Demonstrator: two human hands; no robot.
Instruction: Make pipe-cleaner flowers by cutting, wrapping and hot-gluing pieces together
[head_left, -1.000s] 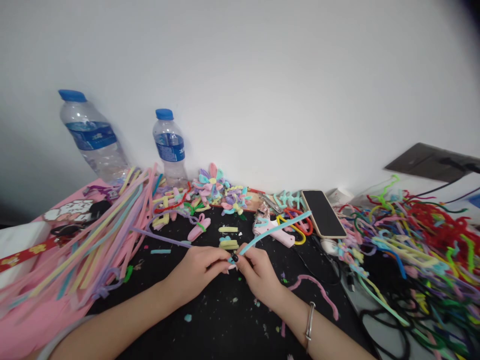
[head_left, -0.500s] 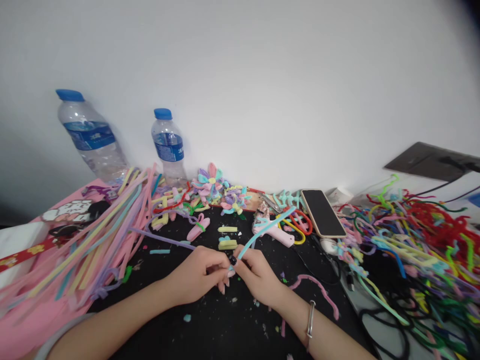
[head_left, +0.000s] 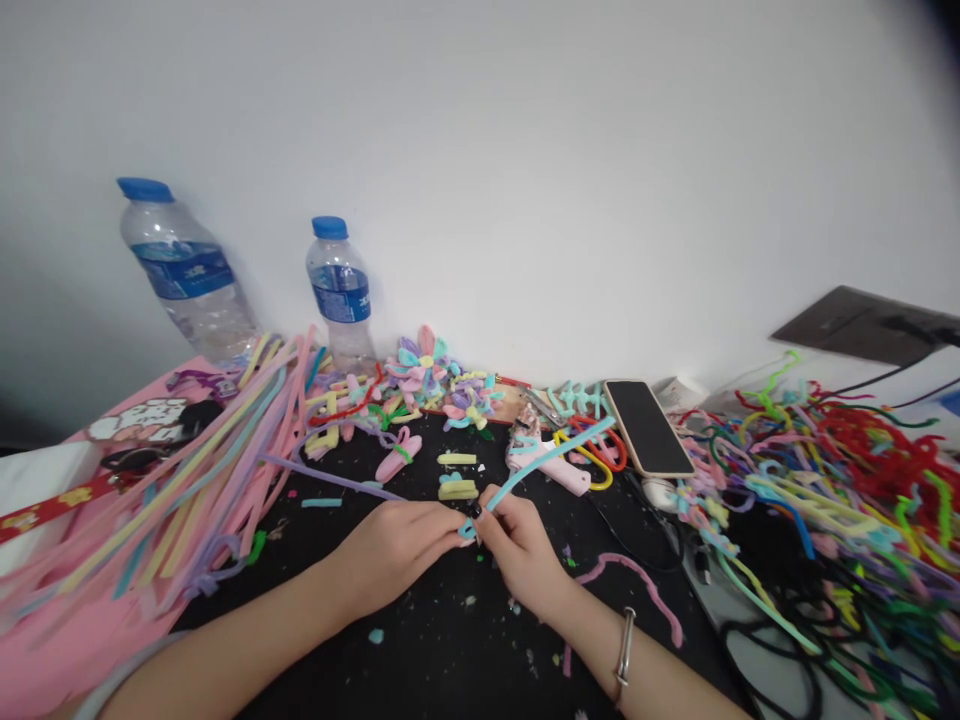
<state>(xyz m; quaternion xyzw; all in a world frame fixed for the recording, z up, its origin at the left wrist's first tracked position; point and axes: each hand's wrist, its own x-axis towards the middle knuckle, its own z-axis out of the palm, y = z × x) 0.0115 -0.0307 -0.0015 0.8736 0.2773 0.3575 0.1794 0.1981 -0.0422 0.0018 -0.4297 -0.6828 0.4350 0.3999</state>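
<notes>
A light-blue pipe cleaner runs up and to the right out of my hands. Its lower end is bent into a small loop between my fingertips. My left hand pinches that looped end, while my right hand grips the stem just beside it with thumb and forefinger. Past my fingers lie short yellow pipe cleaner bundles and a folded pink bundle tied with green. A pink glue gun lies behind the blue strand. One purple pipe cleaner stretches toward the back of my left hand.
Long pastel pipe cleaners lie at left. Two water bottles stand by the wall. Pipe cleaner flowers, yellow-handled scissors and a phone line the back. A tangled colourful pile covers the right, with black cables near it.
The blue pipe cleaner has tilted lower to the right. My left fingers have straightened and closed around its end, where a small loop now shows. My right hand moved slightly right.
</notes>
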